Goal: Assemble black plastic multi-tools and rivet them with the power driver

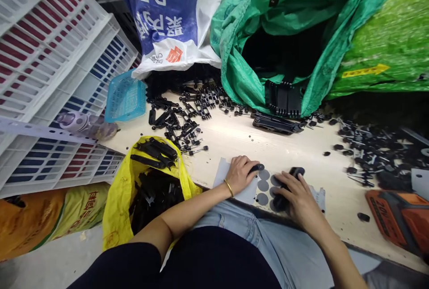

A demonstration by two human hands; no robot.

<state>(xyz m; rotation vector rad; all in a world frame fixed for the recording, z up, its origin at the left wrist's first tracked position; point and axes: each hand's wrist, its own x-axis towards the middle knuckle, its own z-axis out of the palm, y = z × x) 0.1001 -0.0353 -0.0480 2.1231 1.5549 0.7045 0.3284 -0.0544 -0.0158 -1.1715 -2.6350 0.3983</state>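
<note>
A light grey sheet with several dark grey discs (262, 199) lies at the table's near edge. My left hand (238, 175) rests at the sheet's left side, its fingers bent. Its fingertips close on a small black rounded piece (257, 167) by the top disc. Over the sheet's right part, my right hand (296, 193) is curled round a black part (297, 172) with rounded ends. The fingers cover its middle, and I cannot tell whether one or two pieces are under them.
Black parts fill a yellow bag (112, 208) at left. Behind stand a blue basket (125, 97), a white sack (167, 16) and a green sack (231, 43). Black clips (187, 106) and black-headed screws (372, 146) lie heaped. An orange power tool (395, 217) sits right.
</note>
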